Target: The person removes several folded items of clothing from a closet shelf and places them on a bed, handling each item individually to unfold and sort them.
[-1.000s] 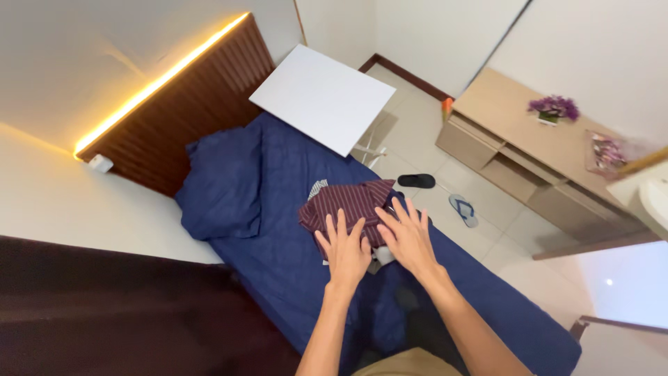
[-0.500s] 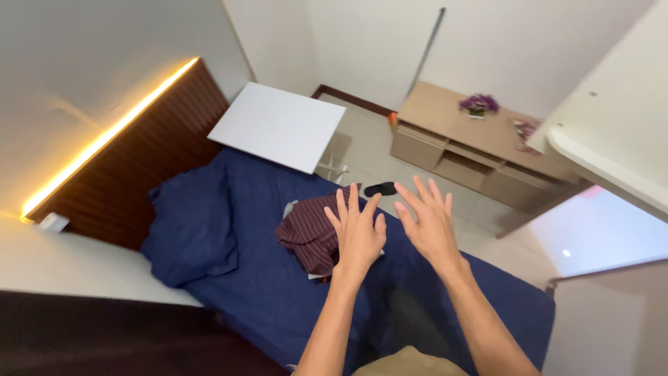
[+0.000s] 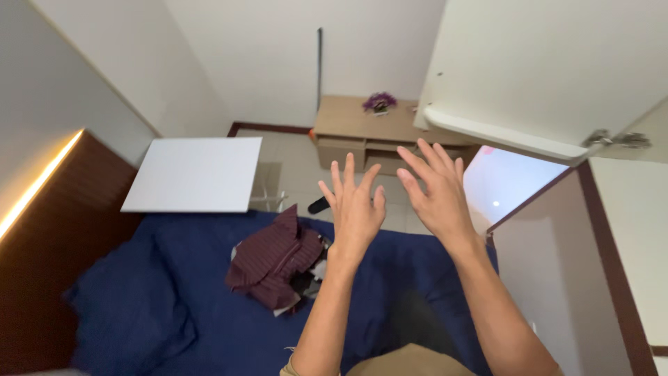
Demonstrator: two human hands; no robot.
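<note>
In the head view, the left hand (image 3: 355, 209) and the right hand (image 3: 435, 191) are both raised in the air above the bed (image 3: 209, 313), fingers spread and palms turned away from the camera. Neither hand grasps or touches anything.

The thing nearest the hands is a maroon striped shirt (image 3: 271, 261), which lies crumpled on the dark blue bed cover, below and to the left of the left hand and apart from it. It sits on top of a small heap of other cloth (image 3: 309, 275) in grey, white and dark shades. Judging from how it lies, the shirt is bunched and uneven, not flat or squared, so any folding or tidying of it looks unfinished, and with both hands lifted free nothing is being handled now.

A dark blue pillow (image 3: 129, 320) rests at the left end of the bed beside the brown slatted headboard (image 3: 49, 244), which has a warm light strip along its top. A white table top (image 3: 191, 174) stands just past the bed. Farther off, a low wooden cabinet (image 3: 369, 136) against the wall bears a small pot of purple flowers (image 3: 379, 103). A white cupboard door (image 3: 536, 69) hangs open at the upper right.

No packages, labels or signs show anywhere in this view.
</note>
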